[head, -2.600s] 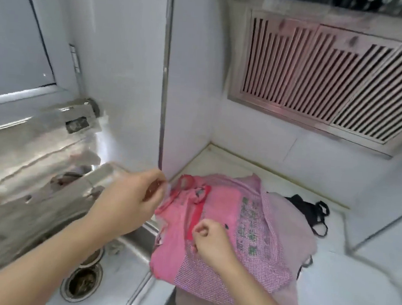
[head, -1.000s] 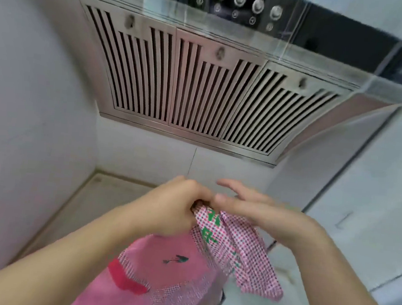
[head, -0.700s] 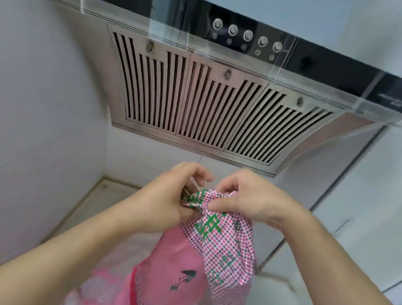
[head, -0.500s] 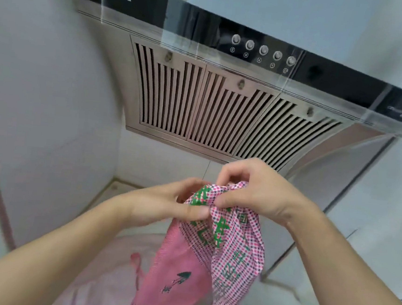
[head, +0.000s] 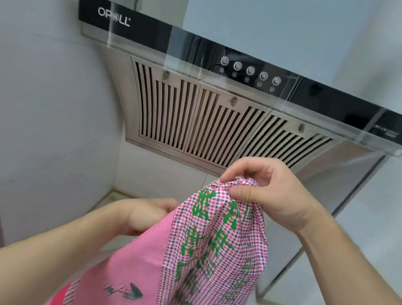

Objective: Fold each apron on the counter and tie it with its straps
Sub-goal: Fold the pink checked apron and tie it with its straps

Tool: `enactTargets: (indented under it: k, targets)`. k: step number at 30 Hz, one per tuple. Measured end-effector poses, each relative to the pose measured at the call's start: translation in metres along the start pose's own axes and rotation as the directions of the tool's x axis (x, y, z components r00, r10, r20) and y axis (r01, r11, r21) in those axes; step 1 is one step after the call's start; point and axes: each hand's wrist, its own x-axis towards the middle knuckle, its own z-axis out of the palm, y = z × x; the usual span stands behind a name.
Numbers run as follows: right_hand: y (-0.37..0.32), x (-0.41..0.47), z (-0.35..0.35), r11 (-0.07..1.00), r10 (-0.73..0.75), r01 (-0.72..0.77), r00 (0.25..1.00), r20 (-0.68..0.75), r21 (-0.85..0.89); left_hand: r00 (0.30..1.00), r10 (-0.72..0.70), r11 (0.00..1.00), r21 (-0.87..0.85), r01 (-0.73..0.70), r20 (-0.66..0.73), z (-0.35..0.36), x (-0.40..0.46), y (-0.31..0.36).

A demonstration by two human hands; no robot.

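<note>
A pink apron (head: 185,267) with a checked panel and green printed characters hangs in the air in front of me. My right hand (head: 269,194) pinches its bunched top edge between thumb and fingers, holding it up. My left hand (head: 141,216) is lower and to the left, partly behind the pink cloth. Its fingers are hidden by the fabric, so I cannot tell whether it grips the apron. The apron's straps are out of sight.
A steel range hood (head: 210,119) with a black control panel and several round buttons hangs on the wall straight ahead. White tiled walls close in on the left and right. A strip of the pale counter (head: 118,196) shows at the corner below the hood.
The apron has been lifted from the counter into the air. My right hand has risen with the bunched top edge, while my left hand has slid down and behind the cloth. The view has tilted upward.
</note>
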Motion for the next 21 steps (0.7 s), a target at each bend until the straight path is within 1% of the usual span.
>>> enactTargets:
  k: [2,3,4,6,7,8,9,10,11,12,13,14,16,17,19,21]
  targets:
    - [0.005,-0.006,-0.014,0.998,0.023,-0.026,0.998,-0.052,-0.057,0.993,0.105,0.989,0.107,-0.098,-0.061,0.002,0.011,0.007]
    - [0.009,-0.009,-0.022,0.998,0.036,-0.041,0.995,-0.090,-0.049,0.981,0.143,0.984,0.128,-0.127,-0.128,0.001,0.016,0.010]
    - [0.015,-0.011,-0.031,0.998,0.052,-0.055,0.989,-0.137,-0.019,0.963,0.156,0.986,0.101,-0.136,-0.222,-0.001,0.018,0.015]
    - [0.025,-0.017,-0.049,0.993,0.109,-0.098,0.965,-0.238,0.060,0.903,0.140,0.986,-0.031,-0.166,-0.406,-0.011,0.021,0.024]
    - [0.030,-0.019,-0.058,0.988,0.149,-0.134,0.951,-0.272,0.071,0.880,0.118,0.977,-0.107,-0.187,-0.460,-0.016,0.021,0.030]
    - [0.034,-0.022,-0.067,0.982,0.187,-0.179,0.942,-0.278,0.055,0.868,0.115,0.968,-0.142,-0.207,-0.483,-0.020,0.020,0.037]
    - [0.040,-0.025,-0.075,0.973,0.223,-0.232,0.940,-0.257,-0.006,0.865,0.128,0.962,-0.151,-0.227,-0.485,-0.024,0.018,0.044]
    - [0.046,-0.026,-0.084,0.950,0.262,-0.290,0.942,-0.211,-0.117,0.865,0.151,0.957,-0.147,-0.249,-0.479,-0.025,0.015,0.053]
    - [0.048,-0.027,-0.090,0.904,0.311,-0.339,0.940,-0.143,-0.262,0.868,0.170,0.956,-0.136,-0.260,-0.466,-0.024,0.014,0.061]
    - [0.047,-0.026,-0.092,0.843,0.364,-0.357,0.929,-0.061,-0.403,0.879,0.198,0.957,-0.107,-0.268,-0.434,-0.022,0.013,0.069]
    - [0.047,-0.023,-0.091,0.798,0.397,-0.331,0.918,0.025,-0.504,0.894,0.224,0.961,-0.062,-0.268,-0.388,-0.018,0.013,0.077]
    - [0.047,-0.018,-0.088,0.785,0.399,-0.278,0.910,0.109,-0.554,0.908,0.258,0.961,-0.008,-0.275,-0.329,-0.011,0.014,0.086]
    - [0.049,-0.007,-0.068,0.806,0.348,-0.158,0.906,0.242,-0.570,0.933,0.293,0.956,0.064,-0.286,-0.210,0.003,0.018,0.103]
    - [0.051,-0.004,-0.057,0.810,0.330,-0.126,0.905,0.268,-0.573,0.939,0.301,0.953,0.094,-0.289,-0.168,0.011,0.020,0.111]
    - [0.058,-0.001,-0.041,0.845,0.282,-0.109,0.923,0.262,-0.523,0.944,0.304,0.949,0.131,-0.287,-0.131,0.017,0.022,0.118]
    - [0.067,-0.003,-0.042,0.887,0.253,-0.144,0.946,0.201,-0.439,0.946,0.287,0.957,0.089,-0.277,-0.152,0.011,0.020,0.117]
